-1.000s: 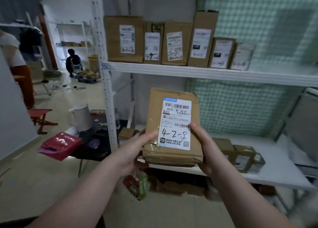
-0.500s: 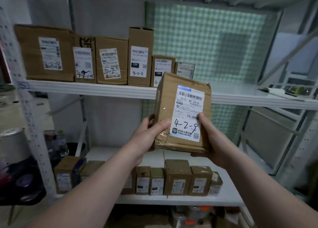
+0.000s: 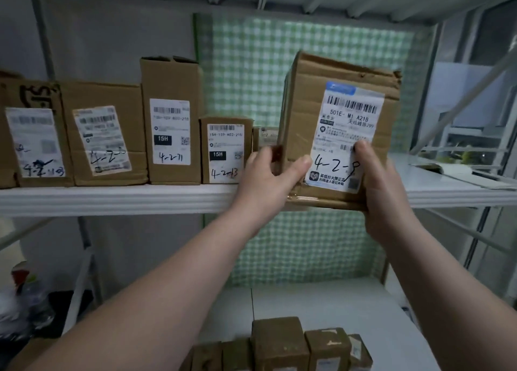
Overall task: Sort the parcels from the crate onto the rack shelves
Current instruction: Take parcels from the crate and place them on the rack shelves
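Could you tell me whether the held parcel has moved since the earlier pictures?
Yes: the parcel has risen, its bottom now level with the upper shelf edge.

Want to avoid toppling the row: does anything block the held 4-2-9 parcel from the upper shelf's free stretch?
Nothing visible does. The upper shelf lies bare just right of the parcel; a small box stands close by its left edge, behind the left hand.
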The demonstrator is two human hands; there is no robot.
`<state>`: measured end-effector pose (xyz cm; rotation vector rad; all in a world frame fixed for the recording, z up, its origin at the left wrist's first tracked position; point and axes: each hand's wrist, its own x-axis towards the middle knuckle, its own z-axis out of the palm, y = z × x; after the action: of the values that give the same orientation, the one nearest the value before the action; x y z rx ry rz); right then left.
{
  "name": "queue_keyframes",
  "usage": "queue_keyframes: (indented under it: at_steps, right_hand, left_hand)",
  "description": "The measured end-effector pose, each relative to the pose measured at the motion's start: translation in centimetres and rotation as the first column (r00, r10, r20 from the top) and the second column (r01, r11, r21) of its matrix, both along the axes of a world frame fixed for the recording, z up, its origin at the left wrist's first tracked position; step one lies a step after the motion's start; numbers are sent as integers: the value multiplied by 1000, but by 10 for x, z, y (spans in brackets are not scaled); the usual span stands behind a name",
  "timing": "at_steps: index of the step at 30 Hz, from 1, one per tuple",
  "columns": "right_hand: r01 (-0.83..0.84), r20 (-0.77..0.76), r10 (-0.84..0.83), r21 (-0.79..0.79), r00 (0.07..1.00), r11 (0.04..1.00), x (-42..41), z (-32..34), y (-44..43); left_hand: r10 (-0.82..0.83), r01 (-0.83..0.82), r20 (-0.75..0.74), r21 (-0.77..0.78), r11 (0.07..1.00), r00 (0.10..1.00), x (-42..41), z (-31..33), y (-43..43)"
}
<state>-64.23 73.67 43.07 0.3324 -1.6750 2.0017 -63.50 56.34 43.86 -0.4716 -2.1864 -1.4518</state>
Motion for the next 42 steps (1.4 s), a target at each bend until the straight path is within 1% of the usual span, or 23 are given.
queue_keyframes:
  at_steps: [3, 6, 10, 13, 15, 17, 19, 20, 22, 24, 26, 31, 37, 42]
  right_hand:
    - [170, -39, -170, -7, 985, 985, -30, 3, 19]
    - [300, -49, -299, 15, 953, 954, -51, -3, 30]
    - [419, -80, -413, 74, 907, 905, -73, -17, 44]
    - [499, -129, -483, 154, 866, 853, -84, -23, 50]
    - [566, -180, -537, 219, 824, 795, -92, -30, 49]
    - [669, -308, -596, 273, 742, 692, -98, -37, 46]
    - [740, -428, -604, 349, 672, 575, -105, -42, 38]
    - [754, -458, -599, 400, 657, 521, -107, -44, 34]
    - [747, -470, -585, 483, 661, 456, -109, -43, 29]
    - [694, -415, -570, 556, 709, 458, -111, -42, 28]
    - [627, -335, -559, 610, 758, 485, -114, -40, 29]
    - [543, -220, -555, 656, 802, 525, -125, -34, 30]
    - [461, -147, -527, 710, 837, 533, -138, -27, 29]
    - [441, -128, -529, 730, 839, 523, -145, -25, 25]
  left_hand:
    - [19, -25, -51, -119, 993, 999, -35, 6, 19]
    - [-12, 2, -57, -182, 983, 998, -62, 1, 32]
    - [-64, 45, -69, -245, 968, 996, -86, -14, 43]
    - [-51, 21, -105, -271, 962, 993, -99, -20, 47]
    - [-38, 2, -113, -305, 952, 993, -102, -26, 48]
    - [-12, -35, -128, -360, 932, 992, -105, -32, 50]
    - [78, -139, -168, -391, 910, 983, -110, -37, 51]
    - [141, -204, -182, -392, 897, 973, -113, -39, 50]
    - [249, -313, -206, -394, 864, 946, -118, -43, 48]
    - [289, -363, -232, -420, 832, 929, -121, -48, 45]
    - [288, -371, -245, -443, 816, 926, -122, -51, 42]
    - [313, -390, -236, -456, 800, 920, -121, -50, 35]
    - [327, -396, -224, -534, 747, 918, -124, -48, 33]
    - [320, -383, -210, -535, 753, 924, -123, -48, 34]
